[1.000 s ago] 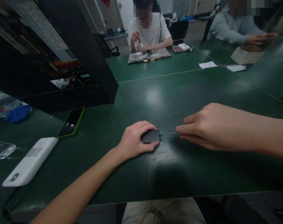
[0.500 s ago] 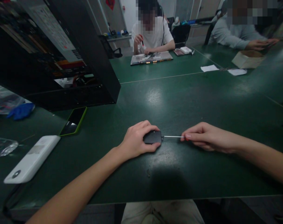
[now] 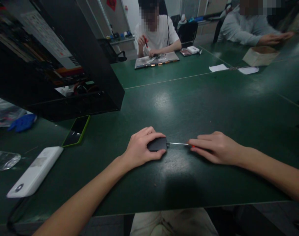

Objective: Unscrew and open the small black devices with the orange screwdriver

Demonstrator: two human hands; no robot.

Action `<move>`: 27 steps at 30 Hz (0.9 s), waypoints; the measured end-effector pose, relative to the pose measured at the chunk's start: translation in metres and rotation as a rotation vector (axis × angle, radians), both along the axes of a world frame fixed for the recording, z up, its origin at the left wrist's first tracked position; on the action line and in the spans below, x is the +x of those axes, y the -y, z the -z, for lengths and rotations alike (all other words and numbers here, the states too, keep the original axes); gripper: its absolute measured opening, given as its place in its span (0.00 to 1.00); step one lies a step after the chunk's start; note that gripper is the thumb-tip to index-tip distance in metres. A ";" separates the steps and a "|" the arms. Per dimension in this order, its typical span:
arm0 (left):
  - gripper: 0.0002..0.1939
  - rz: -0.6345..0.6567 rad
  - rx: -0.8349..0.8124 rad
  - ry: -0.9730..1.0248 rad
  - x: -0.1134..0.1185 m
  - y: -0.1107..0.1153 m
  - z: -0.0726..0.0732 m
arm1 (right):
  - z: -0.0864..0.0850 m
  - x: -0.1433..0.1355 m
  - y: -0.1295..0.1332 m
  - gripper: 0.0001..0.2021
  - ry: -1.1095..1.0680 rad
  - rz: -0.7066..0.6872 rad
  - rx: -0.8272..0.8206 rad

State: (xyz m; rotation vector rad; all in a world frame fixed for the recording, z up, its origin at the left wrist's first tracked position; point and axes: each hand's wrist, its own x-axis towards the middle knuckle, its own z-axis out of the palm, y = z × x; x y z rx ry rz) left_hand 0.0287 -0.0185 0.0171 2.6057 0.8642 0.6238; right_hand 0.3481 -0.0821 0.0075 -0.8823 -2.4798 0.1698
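Observation:
My left hand (image 3: 141, 147) is wrapped round a small dark grey box (image 3: 158, 144) on the green table (image 3: 188, 105), thumb and fingers on opposite sides. A thin metal shaft (image 3: 178, 143) reaches from the box's right end to my right hand (image 3: 213, 147). It belongs to a screwdriver whose red handle (image 3: 193, 146) shows between my right thumb and fingers; most of the handle is hidden. The shaft's tip is at a small fitting on the box's edge.
A black computer case (image 3: 100, 59) stands at the upper left, near a green-edged phone (image 3: 76, 131), a white device (image 3: 36, 172) and a blue glove (image 3: 23, 123). Across the table, a person in white (image 3: 170, 31) handles a flat panel (image 3: 156, 60); another person sits right.
The fingers of my right hand have shifted on the screwdriver handle, now straighter and with the palm turned more downward. The whole view has shifted slightly.

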 end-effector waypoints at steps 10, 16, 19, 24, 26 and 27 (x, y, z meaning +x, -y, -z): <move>0.20 0.002 -0.002 0.015 0.001 0.001 -0.003 | -0.085 -0.005 -0.009 0.15 0.397 -0.124 0.111; 0.19 -0.002 -0.017 0.022 0.001 0.001 -0.005 | -0.085 -0.004 -0.004 0.16 0.444 -0.096 0.059; 0.19 0.002 -0.012 0.027 0.001 0.001 -0.004 | -0.078 -0.005 -0.003 0.16 0.447 -0.094 0.049; 0.19 0.011 0.010 0.029 0.001 0.000 -0.002 | -0.074 -0.008 -0.003 0.16 0.436 -0.089 0.052; 0.19 0.013 0.008 0.027 0.000 0.000 -0.002 | -0.074 -0.008 -0.004 0.16 0.424 -0.096 0.061; 0.19 0.014 0.007 0.029 0.000 0.000 -0.002 | -0.074 -0.007 -0.004 0.16 0.418 -0.099 0.064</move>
